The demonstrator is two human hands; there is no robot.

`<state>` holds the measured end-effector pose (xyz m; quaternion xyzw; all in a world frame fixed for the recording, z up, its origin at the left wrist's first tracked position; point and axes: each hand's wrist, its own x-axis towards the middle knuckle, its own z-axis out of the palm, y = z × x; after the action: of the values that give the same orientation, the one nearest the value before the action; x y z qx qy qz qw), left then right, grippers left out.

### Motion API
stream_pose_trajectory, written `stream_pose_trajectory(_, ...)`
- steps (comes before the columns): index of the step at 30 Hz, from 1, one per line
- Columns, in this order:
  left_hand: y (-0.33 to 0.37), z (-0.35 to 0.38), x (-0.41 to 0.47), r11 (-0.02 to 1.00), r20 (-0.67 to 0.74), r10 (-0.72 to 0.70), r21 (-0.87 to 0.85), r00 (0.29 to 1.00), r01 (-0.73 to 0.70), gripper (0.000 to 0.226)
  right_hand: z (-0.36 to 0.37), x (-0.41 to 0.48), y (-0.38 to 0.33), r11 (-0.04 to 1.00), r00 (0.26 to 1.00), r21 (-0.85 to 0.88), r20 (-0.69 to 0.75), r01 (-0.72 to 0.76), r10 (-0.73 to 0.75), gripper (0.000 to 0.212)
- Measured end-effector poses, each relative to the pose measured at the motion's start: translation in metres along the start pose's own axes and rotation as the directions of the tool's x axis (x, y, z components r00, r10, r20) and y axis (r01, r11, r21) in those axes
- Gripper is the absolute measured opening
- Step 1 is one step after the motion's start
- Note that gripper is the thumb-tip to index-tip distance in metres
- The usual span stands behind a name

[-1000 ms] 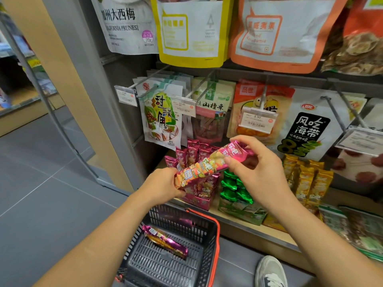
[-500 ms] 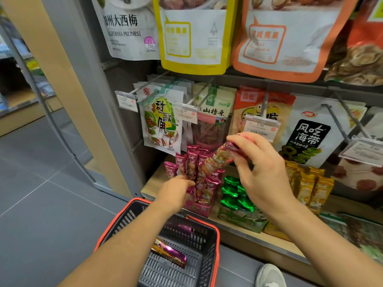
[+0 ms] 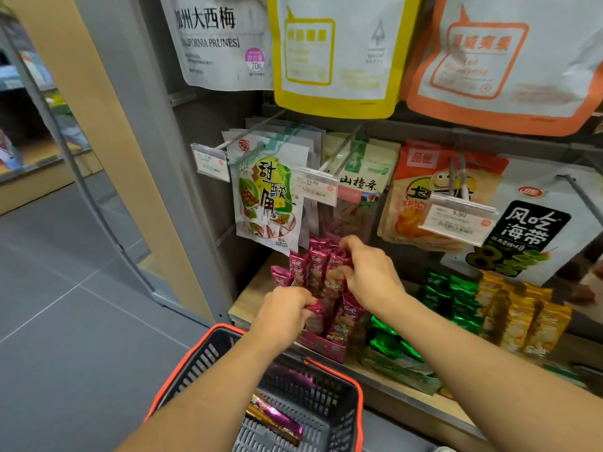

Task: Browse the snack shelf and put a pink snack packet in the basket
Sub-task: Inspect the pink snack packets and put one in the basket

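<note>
Change since earlier: a second ago both hands held the long pink foil snack packet [image 3: 329,285] slantwise in the air in front of the shelf; now it stands nearly upright among the row of like packets, and both hands have gone farther in with it.
Head view, left hand [image 3: 287,316]: fingers curled tight round the lower end of the pink foil snack packet, just above the display box.
Head view, right hand [image 3: 372,278]: thumb and fingers bent, pinching the top end of the same packet; the fingertips are partly hidden among the packet tops.
Task packet: on the shelf, not in the basket, held at both ends and touching its neighbours.
Display box: a pink cardboard display box [image 3: 321,345] sits at the near left edge of the pale wooden shelf board [image 3: 248,298] and holds the upright pink packets.
Basket: a dark grey plastic shopping basket with an orange-red rim [image 3: 195,353] is nearest, under the left forearm; a second pink-and-gold foil packet [image 3: 277,419] lies flat on its bottom.
Right of the box: green foil packets [image 3: 456,298], then yellow foil packets [image 3: 522,318] farther right.
Hanging above: a white bag with green and red print [image 3: 266,197], a clear bag of red strips [image 3: 352,207] and an orange bag [image 3: 424,190], with clear plastic price tags [image 3: 313,185] on the hooks.
Left: grey tiled floor [image 3: 81,321].
</note>
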<state>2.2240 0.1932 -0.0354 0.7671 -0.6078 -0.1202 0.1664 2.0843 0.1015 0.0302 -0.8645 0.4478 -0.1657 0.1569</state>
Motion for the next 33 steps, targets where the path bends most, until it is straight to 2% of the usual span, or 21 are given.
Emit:
stream_pose_trajectory(6,0.014,0.004,0.009,0.995,0.029,0.037,-0.095,0.999,-0.034,0.032,0.025,0.012,0.016,0.986,0.996,-0.164,0.085,0.02,-0.006,0.033)
stream_pose_trajectory(9,0.021,0.004,0.009,0.989,-0.04,0.046,-0.136,0.998,-0.051,0.028,0.033,0.015,0.023,0.971,0.983,-0.232,0.181,0.059,-0.017,0.032)
stream_pose_trajectory(10,0.022,0.003,0.008,0.986,-0.069,0.038,-0.16,0.997,-0.049,0.031,0.033,0.016,0.025,0.975,0.974,-0.211,0.226,0.062,-0.013,0.03)
stream_pose_trajectory(12,0.024,0.005,0.01,0.977,-0.092,0.014,-0.211,0.996,-0.033,0.05,0.029,0.02,0.029,0.984,0.948,-0.167,0.317,0.056,0.0,0.027)
stream_pose_trajectory(14,0.026,0.007,0.014,0.986,-0.044,0.011,-0.169,0.999,-0.018,0.07,0.022,0.025,0.029,0.987,0.924,-0.15,0.383,0.048,0.013,0.026)
stream_pose_trajectory(15,0.027,0.009,0.016,0.993,-0.01,0.025,-0.112,1.0,-0.026,0.072,0.02,0.026,0.03,0.994,0.922,-0.104,0.386,0.023,0.019,0.024)
stream_pose_trajectory(17,0.027,0.008,0.018,0.998,0.046,0.067,0.009,0.997,-0.067,0.065,0.019,0.025,0.034,0.997,0.952,0.059,0.302,-0.057,0.037,0.021)
stream_pose_trajectory(19,0.026,0.003,0.017,0.991,0.074,0.097,0.083,0.992,-0.103,0.057,0.021,0.025,0.037,0.984,0.993,0.164,0.106,-0.077,0.06,0.021)
stream_pose_trajectory(21,0.024,-0.004,0.016,0.984,0.102,0.117,0.124,0.988,-0.129,0.054,0.024,0.028,0.038,0.99,0.996,0.126,-0.056,-0.059,0.066,0.022)
stream_pose_trajectory(22,0.024,-0.007,0.015,0.981,0.128,0.124,0.135,0.984,-0.141,0.054,0.025,0.031,0.037,0.995,0.994,0.08,-0.087,-0.052,0.059,0.026)
stream_pose_trajectory(25,0.026,-0.014,0.01,0.976,0.211,0.132,0.143,0.968,-0.165,0.064,0.037,0.039,0.031,0.992,0.997,-0.094,-0.022,-0.081,0.079,0.033)
stream_pose_trajectory(28,0.026,-0.016,0.004,0.986,0.228,0.118,0.091,0.967,-0.142,0.072,0.047,0.047,0.026,0.966,0.989,-0.224,0.036,-0.133,0.145,0.027)
stream_pose_trajectory(33,0.021,-0.014,0.002,0.991,0.211,0.132,-0.004,0.969,-0.134,0.062,0.047,0.047,0.026,0.972,0.992,-0.199,-0.002,-0.126,0.128,0.018)
